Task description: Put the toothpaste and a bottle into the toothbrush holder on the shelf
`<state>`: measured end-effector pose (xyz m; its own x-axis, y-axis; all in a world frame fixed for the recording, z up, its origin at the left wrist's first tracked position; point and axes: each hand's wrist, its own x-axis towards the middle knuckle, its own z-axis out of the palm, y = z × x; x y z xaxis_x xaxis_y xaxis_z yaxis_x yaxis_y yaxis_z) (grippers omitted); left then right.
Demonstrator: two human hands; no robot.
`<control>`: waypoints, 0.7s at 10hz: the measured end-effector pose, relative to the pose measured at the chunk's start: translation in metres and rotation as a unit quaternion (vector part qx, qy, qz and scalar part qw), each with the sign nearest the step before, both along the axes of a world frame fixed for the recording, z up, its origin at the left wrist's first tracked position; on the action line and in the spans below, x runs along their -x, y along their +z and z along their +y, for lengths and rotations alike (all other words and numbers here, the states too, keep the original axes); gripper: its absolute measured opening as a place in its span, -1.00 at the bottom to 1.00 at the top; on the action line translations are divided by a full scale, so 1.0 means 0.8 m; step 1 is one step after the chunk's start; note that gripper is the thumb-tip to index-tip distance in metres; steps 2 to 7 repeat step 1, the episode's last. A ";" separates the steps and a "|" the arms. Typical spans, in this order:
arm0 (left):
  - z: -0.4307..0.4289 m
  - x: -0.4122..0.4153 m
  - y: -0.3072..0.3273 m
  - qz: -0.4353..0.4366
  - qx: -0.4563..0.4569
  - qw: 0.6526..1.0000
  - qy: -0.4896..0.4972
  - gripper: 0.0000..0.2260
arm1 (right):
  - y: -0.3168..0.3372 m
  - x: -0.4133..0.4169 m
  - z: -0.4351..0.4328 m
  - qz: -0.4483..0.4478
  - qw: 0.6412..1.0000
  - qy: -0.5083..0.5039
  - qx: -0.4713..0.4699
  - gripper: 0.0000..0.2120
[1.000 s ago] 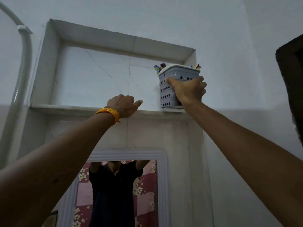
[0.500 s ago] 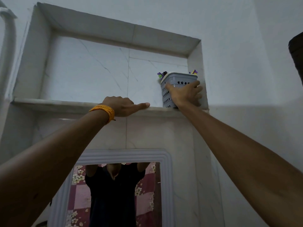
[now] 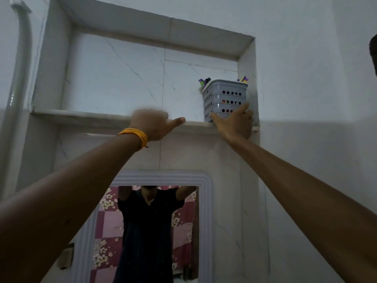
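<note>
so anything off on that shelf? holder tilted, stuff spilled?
Nothing stands out. The grey toothbrush holder stands upright at the right end of the shelf, tight against the niche wall, contents poking above its rim. The right hand rests at its base; the left hand is on the shelf edge. No spill visible.

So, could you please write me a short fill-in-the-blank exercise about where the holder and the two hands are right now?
1. The grey toothbrush holder stands at the ____ end of the shelf.
2. The orange band is worn on the ____ wrist.
3. The right hand touches the holder near its ____.
4. The left hand rests on the shelf's front ____.

Missing words: right; left; bottom; edge
</note>
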<state>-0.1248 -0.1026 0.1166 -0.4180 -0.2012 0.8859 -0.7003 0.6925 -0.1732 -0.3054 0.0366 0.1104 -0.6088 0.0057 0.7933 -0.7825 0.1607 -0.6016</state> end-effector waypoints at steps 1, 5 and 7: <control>0.002 -0.006 -0.026 0.040 0.073 0.996 -0.029 -0.42 | -0.042 -0.016 0.008 0.048 0.998 -0.050 0.004 -0.01; 0.002 -0.006 -0.026 0.040 0.073 0.996 -0.029 -0.42 | -0.042 -0.016 0.008 0.048 0.998 -0.050 0.004 -0.01; 0.002 -0.006 -0.026 0.040 0.073 0.996 -0.029 -0.42 | -0.042 -0.016 0.008 0.048 0.998 -0.050 0.004 -0.01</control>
